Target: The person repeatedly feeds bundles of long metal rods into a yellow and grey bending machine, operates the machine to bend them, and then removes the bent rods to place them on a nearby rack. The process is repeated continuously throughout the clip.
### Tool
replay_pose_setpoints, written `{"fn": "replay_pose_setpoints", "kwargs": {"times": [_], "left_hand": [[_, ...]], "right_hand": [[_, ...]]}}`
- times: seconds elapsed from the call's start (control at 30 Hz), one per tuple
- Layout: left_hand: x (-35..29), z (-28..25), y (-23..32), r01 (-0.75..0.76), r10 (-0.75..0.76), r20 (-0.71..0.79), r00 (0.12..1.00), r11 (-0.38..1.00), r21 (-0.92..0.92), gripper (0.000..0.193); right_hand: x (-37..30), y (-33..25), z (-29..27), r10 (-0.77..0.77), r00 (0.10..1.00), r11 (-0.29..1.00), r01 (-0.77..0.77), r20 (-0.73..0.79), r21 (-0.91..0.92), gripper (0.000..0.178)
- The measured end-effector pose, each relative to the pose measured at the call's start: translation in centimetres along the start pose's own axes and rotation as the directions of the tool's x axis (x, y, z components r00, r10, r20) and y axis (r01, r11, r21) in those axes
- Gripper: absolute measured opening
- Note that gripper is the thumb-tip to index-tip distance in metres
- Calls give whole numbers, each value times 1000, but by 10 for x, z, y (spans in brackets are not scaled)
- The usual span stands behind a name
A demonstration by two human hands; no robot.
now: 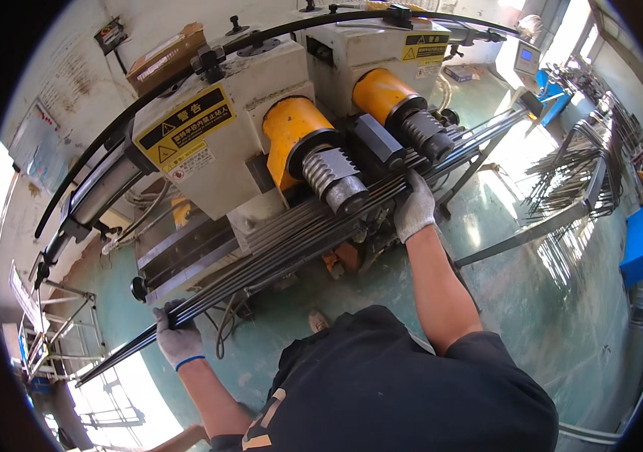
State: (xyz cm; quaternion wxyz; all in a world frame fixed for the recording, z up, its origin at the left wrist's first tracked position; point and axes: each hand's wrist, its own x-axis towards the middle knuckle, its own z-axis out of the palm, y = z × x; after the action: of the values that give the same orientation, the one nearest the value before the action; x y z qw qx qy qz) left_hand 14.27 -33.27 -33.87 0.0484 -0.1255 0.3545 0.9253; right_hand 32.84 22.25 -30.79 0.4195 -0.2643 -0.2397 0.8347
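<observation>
A bundle of long, thin dark metal rods [225, 280] runs slantwise across the front of a bending machine [261, 75], from the lower left up to the right. My left hand [179, 340], in a grey work glove with a blue cuff edge, is closed around the bundle near its left end. Farther right, my right hand [415, 209], also gloved, grips the rods just below the right ridged roller [427, 134]; its fingertips are partly hidden. The left ridged roller [332, 177] sits above the rods between my hands. Each roller extends from an orange cylinder [295, 124].
A black hose [122, 113] arches over the machine. Beyond my right arm, a metal rack [555, 222] bears many bent rods. Blue equipment [635, 245] stands at the far right, and a metal frame [61, 320] at the left. A cardboard box [167, 59] rests behind the machine.
</observation>
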Motion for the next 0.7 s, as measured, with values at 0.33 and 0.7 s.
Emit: {"fn": "replay_pose_setpoints", "kwargs": {"times": [0.33, 0.7], "left_hand": [[15, 55, -68, 271, -260, 154, 953, 961, -53, 36], [82, -10, 0, 29, -33, 108, 994, 999, 41, 30]], "right_hand": [[48, 22, 9, 68, 964, 965, -129, -258, -229, 27], [60, 33, -1, 49, 969, 938, -128, -243, -322, 33]]}}
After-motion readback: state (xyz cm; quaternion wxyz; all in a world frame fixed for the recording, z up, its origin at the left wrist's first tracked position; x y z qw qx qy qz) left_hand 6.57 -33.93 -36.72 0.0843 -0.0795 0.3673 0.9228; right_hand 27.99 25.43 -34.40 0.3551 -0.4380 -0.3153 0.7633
